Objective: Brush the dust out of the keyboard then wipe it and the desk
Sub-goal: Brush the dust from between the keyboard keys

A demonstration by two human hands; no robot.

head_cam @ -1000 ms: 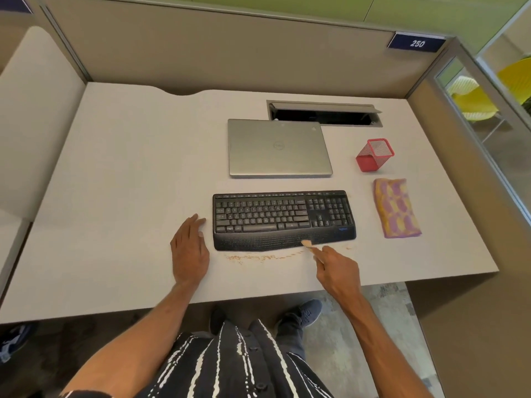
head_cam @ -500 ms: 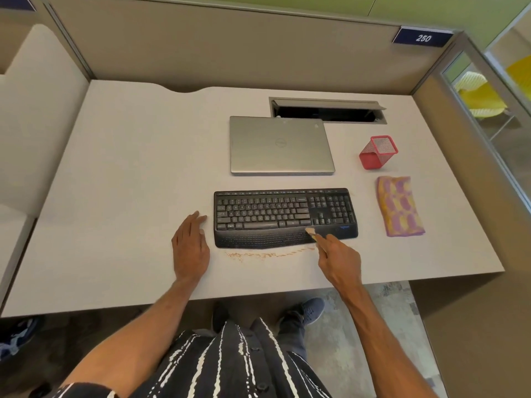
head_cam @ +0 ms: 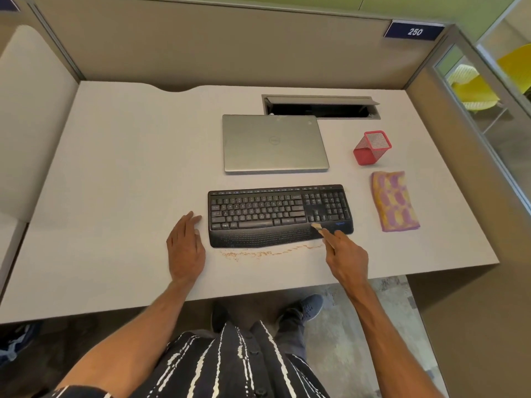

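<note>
Moved up from counter (head_cam: 115,182) edge onto keyboard (head_cam: 278,214) lower right, right hand (head_cam: 347,254) fingers pinching brush (head_cam: 317,226); left hand (head_cam: 185,248) flat, fingers together; dust (head_cam: 258,254) swept out just below; cloth (head_cam: 394,201) untouched, wiping pending

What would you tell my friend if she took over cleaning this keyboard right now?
Right hand: holds a small brush, bristles on the keyboard's wrist rest below the number pad.
Left hand: flat on the desk, empty, just left of the keyboard.
Dust: a brownish line of crumbs lies on the desk along the keyboard's front edge.
Cloth: folded, pink and yellow, unused, to the right of the keyboard.
Done: much of the brushing, it seems.
Left: finish the right end, then wipe keyboard and desk with the cloth.
</note>
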